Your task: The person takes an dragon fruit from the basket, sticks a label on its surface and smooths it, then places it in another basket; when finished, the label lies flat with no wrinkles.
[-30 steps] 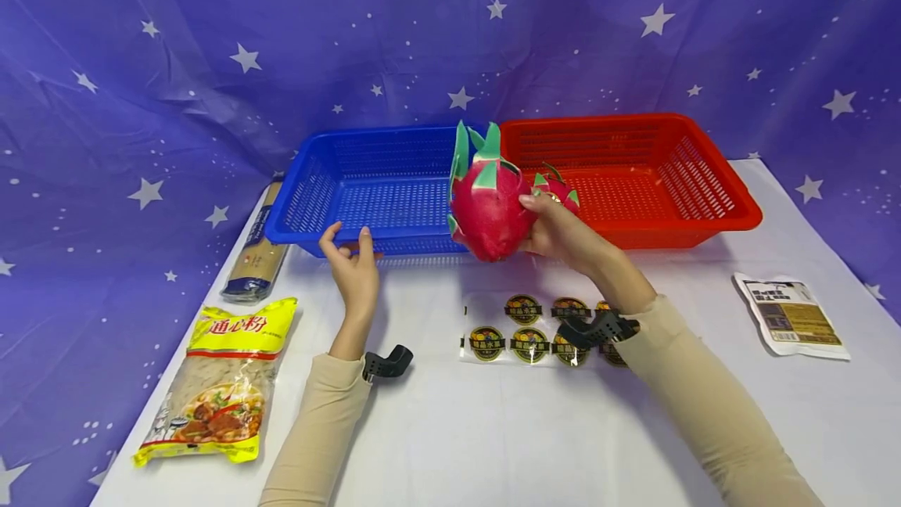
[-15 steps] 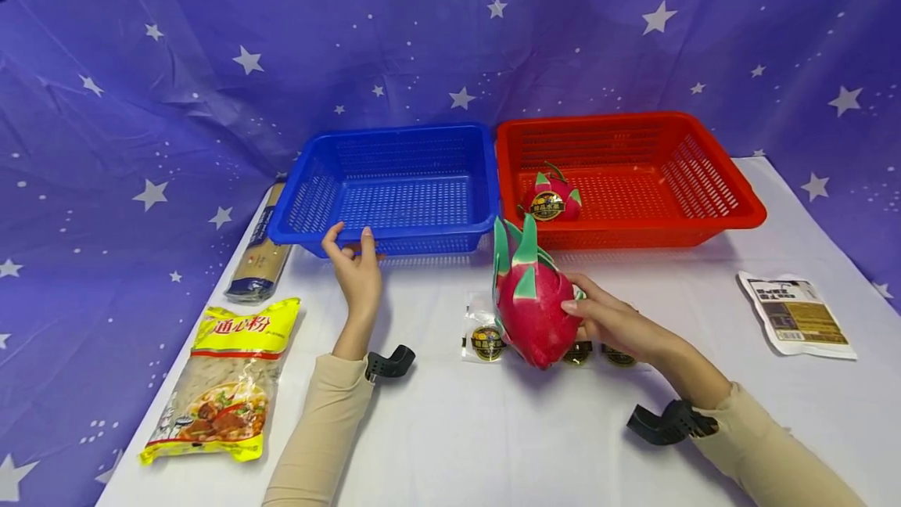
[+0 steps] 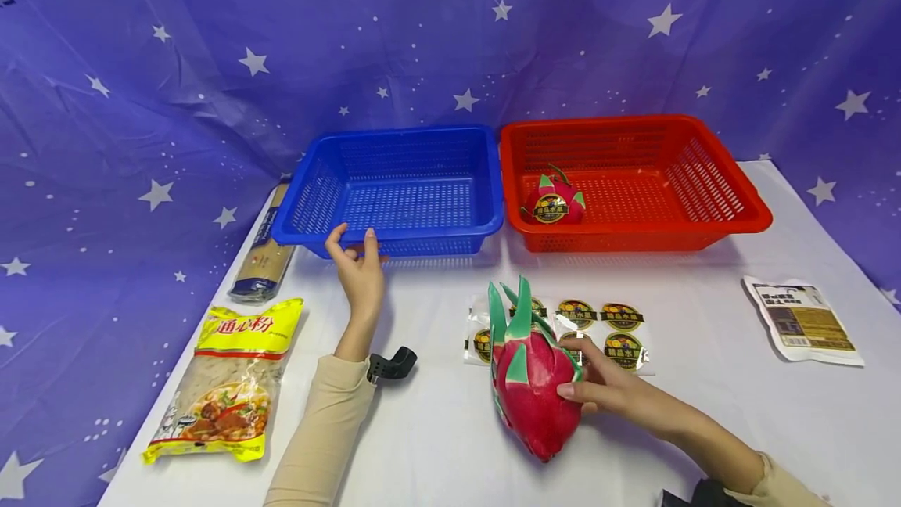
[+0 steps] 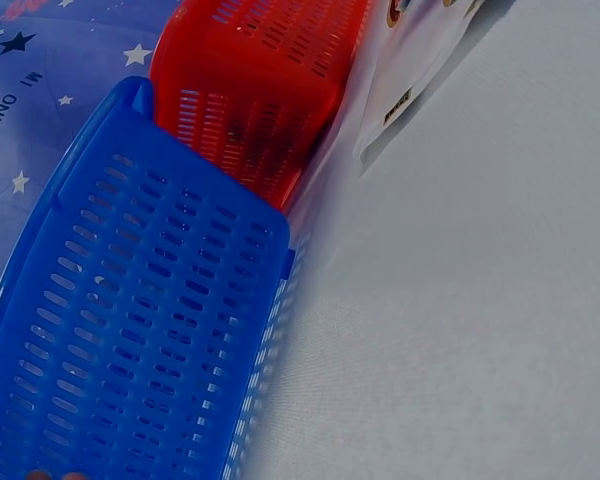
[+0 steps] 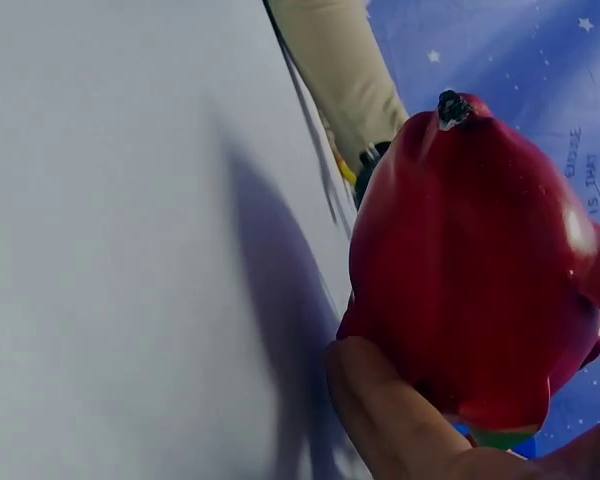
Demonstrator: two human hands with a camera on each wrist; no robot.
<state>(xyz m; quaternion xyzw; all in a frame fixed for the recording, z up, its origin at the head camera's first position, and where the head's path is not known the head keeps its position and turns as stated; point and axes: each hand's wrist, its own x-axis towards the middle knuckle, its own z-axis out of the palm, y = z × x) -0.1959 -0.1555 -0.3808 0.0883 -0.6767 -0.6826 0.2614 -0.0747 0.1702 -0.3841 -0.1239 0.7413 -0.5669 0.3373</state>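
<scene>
My right hand (image 3: pixel 612 390) grips a large pink dragon fruit (image 3: pixel 538 390) with green leaf tips, thumb on the near side and fingers behind. Tilted, it hangs above the white table in front of a clear sheet of round gold-and-black stickers (image 3: pixel 622 317), hiding part of the sheet. The right wrist view shows its dark stem end (image 5: pixel 455 108) close up. Against the front rim of the blue basket (image 3: pixel 436 234) my left hand (image 3: pixel 360 280) rests, fingers loosely bent. A smaller dragon fruit (image 3: pixel 573 213) bearing one such sticker (image 3: pixel 551 208) sits in the red basket (image 3: pixel 647 239).
A yellow-topped food bag (image 3: pixel 232 382) lies at the left, with a long brown-and-blue packet (image 3: pixel 262 260) behind it. A white-and-brown pouch (image 3: pixel 802 323) is at the right. Behind the two side-by-side baskets hangs a purple star-patterned cloth (image 3: pixel 422 30).
My right hand has brought the large dragon fruit from in front of the baskets down toward the table's near side. More of the sticker sheet's right part shows. My left hand stays put.
</scene>
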